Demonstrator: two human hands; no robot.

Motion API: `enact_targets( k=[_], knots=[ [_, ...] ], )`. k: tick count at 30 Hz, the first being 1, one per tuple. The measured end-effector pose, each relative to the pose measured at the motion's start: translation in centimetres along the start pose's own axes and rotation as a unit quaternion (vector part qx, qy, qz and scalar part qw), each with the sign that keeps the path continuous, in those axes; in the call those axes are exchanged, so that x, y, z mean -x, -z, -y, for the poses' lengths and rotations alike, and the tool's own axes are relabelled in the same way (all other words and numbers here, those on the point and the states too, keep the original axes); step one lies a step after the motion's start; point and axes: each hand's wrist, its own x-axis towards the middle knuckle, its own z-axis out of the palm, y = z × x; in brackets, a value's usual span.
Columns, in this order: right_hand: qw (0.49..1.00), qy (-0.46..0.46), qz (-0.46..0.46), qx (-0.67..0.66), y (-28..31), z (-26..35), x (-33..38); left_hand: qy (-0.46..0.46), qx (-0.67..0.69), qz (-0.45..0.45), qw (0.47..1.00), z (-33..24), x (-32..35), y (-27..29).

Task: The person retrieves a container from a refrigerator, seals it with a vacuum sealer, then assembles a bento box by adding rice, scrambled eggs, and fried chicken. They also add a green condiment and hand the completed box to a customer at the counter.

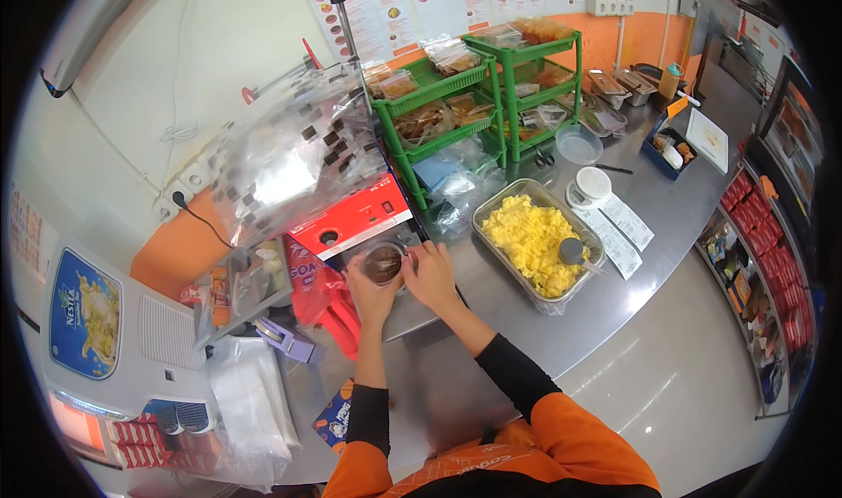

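Observation:
Both of my hands hold a small round clear cup (383, 262) with dark brown contents, set in the front opening of a red and black sealing machine (353, 218). My left hand (372, 294) cups its near left side. My right hand (429, 273) grips its right rim. To the right stands a rectangular metal tray (491, 207) full of yellow crumbly food, with a grey-handled scoop (574, 252) lying in it.
The steel counter (526, 323) curves to the right. Green tiered racks (474, 95) of bagged food stand behind. A roll of clear film (289, 160) towers over the machine. Paper slips (618, 231), a white lidded tub (593, 185), plastic bags (250, 401) and a red bag (329, 292) lie around.

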Motion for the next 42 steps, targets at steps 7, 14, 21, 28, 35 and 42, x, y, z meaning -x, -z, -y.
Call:
enact_targets(
  k=[7, 14, 21, 28, 35, 42],
  knots=[
    [0.999, -0.041, 0.025, -0.005, -2.1, -1.1, -1.0, -0.027, -0.026, 0.004, 0.999, -0.2, -0.2, 0.1],
    [0.996, -0.077, 0.034, -0.02, -2.3, -0.9, -1.0, -0.041, -0.057, 0.005, 0.998, 0.5, 0.1, -0.1],
    [0.999, -0.032, -0.022, -0.002, 0.0, -0.3, -0.4, -0.042, -0.095, 0.037, 0.994, 0.3, 0.2, 0.7],
    [0.866, -0.371, 0.33, -0.063, 11.8, 3.1, 8.6, -0.233, -0.07, 0.078, 0.967, -12.7, -1.3, 13.3],
    [0.813, -0.368, 0.147, -0.427, -0.9, 3.2, 13.6, -0.413, -0.487, -0.08, 0.766, -15.8, -10.1, 12.2],
    [0.826, -0.366, 0.126, -0.409, -1.5, 2.8, 13.9, -0.486, -0.571, -0.167, 0.64, -14.1, -14.5, 11.9]
  ],
)
